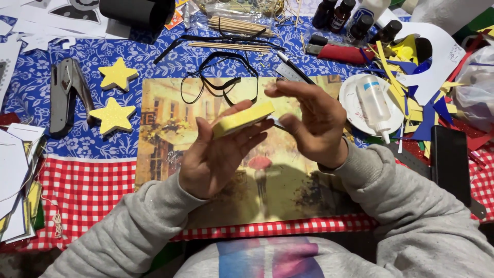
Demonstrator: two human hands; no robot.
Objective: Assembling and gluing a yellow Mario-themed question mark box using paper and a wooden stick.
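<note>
While we scan from the left edge of the blue flowered tablecloth [154, 56], we meet a grey hole punch [66, 95] lying flat, and just beside it two yellow foam stars [114, 95], one above the other and apart from each other. Our left hand [213, 154] comes next, raised over the painted street-scene board [170, 118]; its fingers [252, 135] curl under a thick yellow foam piece [242, 119] and the thumb presses on its upper face, so the piece sits clamped at the fingertips, tilted up to the right. We see its pale sponge-like edge and a glittery yellow top; its full outline is hidden. Our right hand [311, 121] stands just beside it, fingers loosely bent and spread, with something thin and pale at the fingertips that we cannot make out. Further right, a clear glue bottle [374, 105] with a blue-and-white label lies on a white plate [350, 100], among coloured paper scraps [411, 98]. Small dark bottles [355, 20] stand behind.
</note>
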